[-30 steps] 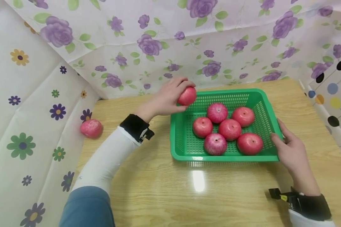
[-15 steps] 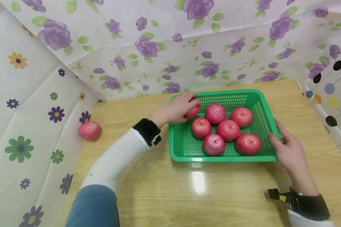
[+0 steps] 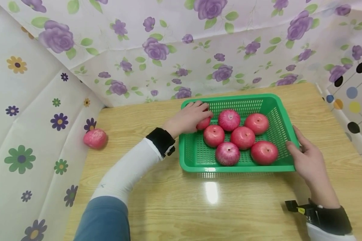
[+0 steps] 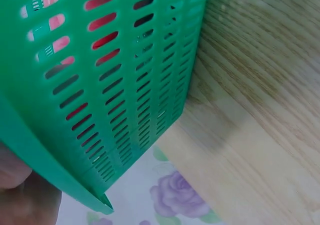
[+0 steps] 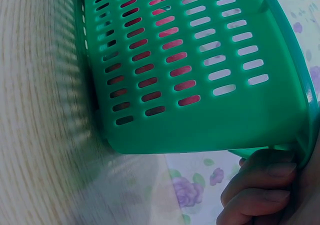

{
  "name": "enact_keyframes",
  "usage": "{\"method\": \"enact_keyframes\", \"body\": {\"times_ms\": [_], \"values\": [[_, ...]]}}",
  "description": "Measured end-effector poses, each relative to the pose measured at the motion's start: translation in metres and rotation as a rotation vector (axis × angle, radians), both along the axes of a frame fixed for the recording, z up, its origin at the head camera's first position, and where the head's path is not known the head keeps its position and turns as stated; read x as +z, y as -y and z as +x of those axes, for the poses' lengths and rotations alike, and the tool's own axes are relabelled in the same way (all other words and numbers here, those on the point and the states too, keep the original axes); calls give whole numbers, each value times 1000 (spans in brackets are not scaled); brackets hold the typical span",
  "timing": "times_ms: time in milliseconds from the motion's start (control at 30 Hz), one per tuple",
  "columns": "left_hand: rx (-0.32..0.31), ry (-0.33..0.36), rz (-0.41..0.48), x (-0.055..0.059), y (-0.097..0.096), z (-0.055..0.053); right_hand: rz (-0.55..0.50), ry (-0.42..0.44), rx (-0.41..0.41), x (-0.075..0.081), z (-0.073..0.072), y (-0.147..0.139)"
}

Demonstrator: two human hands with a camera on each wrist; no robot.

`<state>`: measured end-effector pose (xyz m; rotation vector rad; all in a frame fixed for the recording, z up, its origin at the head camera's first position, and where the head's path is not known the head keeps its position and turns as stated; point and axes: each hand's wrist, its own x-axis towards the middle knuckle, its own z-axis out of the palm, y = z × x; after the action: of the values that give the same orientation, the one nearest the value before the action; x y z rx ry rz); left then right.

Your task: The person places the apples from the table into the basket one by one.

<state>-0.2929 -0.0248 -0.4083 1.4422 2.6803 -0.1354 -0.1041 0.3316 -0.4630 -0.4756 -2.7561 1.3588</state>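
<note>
My left hand [image 3: 188,119] reaches over the left rim of a green perforated plastic basket [image 3: 196,168]. Its fingers are curled over a red apple [image 3: 203,124] in the back left corner; the hand covers most of that apple. Several other red and pinkish-streaked apples, such as a streaked apple [image 3: 228,154], sit on the basket floor. My right hand [image 3: 309,160] grips the basket's right rim, thumb on the inside. In the right wrist view, curled fingers [image 5: 265,177] show under the rim. The left wrist view shows the basket's slotted side wall [image 4: 115,100] and a little of my hand.
A pinkish-red, oblong fruit [image 3: 95,139] lies at the wooden table's [image 3: 181,204] left edge, against the flower-printed covering. A purple-rose cloth [image 3: 157,50] hangs behind the table. Spotted white tiles [image 3: 359,110] are at the right.
My left hand has come down and slightly right with the apple, from above the basket's back left corner to inside it. My right hand stays on the rim.
</note>
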Motion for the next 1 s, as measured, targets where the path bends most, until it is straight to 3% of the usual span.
{"method": "enact_keyframes", "body": {"times_ms": [300,667,1000], "values": [[-54,-55,-79,-5,-9,1,-16,14,-2,-1,-1,-1],[-27,-43,-131,-11,-15,3,-17,28,-7,2,0,0],[-12,-19,-125,-11,-11,4,-16,26,3,2,0,1]]}}
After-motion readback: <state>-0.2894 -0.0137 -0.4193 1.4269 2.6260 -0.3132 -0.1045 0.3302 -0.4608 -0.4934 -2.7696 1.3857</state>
